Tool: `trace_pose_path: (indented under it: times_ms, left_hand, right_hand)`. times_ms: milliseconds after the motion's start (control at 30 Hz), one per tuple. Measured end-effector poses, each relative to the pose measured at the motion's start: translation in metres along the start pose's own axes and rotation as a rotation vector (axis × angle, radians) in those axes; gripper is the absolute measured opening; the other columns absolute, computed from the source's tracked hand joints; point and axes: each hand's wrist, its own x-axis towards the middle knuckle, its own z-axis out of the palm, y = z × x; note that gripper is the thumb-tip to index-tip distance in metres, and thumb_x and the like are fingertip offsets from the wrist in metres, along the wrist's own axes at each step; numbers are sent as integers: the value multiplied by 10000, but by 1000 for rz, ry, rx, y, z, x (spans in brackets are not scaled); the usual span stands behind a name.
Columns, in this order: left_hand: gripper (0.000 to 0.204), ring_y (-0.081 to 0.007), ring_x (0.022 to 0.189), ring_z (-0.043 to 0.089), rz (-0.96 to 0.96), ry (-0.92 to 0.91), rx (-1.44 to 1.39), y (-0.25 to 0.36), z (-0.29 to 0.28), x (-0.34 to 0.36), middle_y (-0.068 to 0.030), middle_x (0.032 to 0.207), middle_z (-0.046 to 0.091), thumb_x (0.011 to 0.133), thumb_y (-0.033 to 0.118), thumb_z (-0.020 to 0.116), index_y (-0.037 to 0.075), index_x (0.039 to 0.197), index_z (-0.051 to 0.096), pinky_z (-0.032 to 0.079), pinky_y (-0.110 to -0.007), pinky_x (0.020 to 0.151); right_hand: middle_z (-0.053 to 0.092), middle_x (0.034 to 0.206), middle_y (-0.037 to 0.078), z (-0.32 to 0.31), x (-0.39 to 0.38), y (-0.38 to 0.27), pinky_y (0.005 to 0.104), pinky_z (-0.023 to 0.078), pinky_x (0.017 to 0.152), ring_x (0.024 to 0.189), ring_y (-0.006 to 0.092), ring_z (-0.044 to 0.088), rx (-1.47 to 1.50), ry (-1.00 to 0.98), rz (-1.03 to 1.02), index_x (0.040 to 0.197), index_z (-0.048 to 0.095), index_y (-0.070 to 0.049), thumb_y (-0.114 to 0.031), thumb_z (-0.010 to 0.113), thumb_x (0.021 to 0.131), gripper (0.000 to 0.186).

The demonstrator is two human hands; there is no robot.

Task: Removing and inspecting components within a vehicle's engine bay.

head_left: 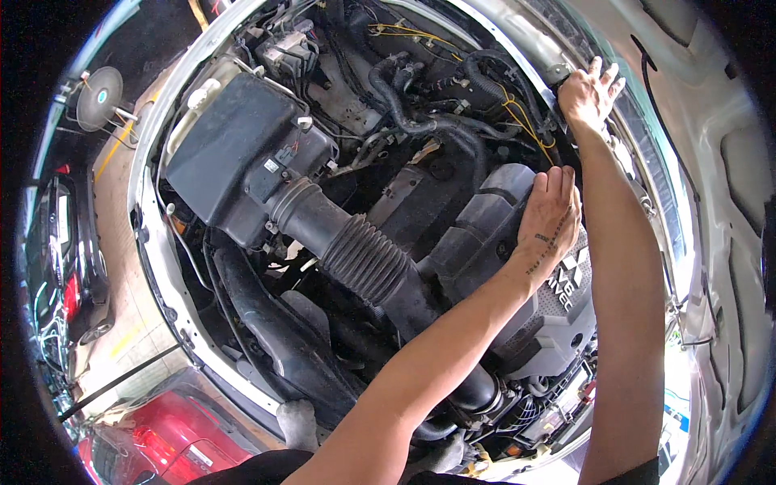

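Over the open engine bay, the left hand [551, 212] lies flat, fingers together and gripping nothing, on the upper edge of the grey engine cover [517, 267] — its long axis runs from near the person away toward the yellow wiring [517, 113]. Farther off, the right hand [588, 90] rests spread and slack on the bay's rim [566, 69]. The ribbed intake hose [364, 259] slants leftward to the black air box [234, 153] — a red car [162, 440] sits beyond.
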Motion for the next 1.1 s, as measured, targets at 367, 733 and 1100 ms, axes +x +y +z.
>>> trace_pose_path:
  times_ms: [367,733,1100]
  left_hand:
    - [263,-233,964,480,-12,41,10,0,1,0,-124,1086,528,901,191,524,-2,1048,624,362,-374,836]
    - [356,-216,1003,486,-18,-50,56,0,-1,0,-103,1149,564,870,258,566,13,1112,659,360,-356,845]
    - [196,-232,949,506,-55,57,-82,-1,-2,0,-105,1029,546,911,193,523,42,960,639,386,-373,826]
  right_hand:
    - [373,1569,158,-1,-1,0,579,61,1215,1491,414,206,2,8,-16,1172,742,-157,-271,492,930,366]
    - [387,1557,169,-6,-3,-4,577,52,1219,1496,402,214,-11,19,-51,1146,749,-128,-254,508,929,348]
    - [418,1541,150,7,1,-2,577,63,1215,1486,418,214,-34,85,-46,1155,741,-125,-289,466,930,391]
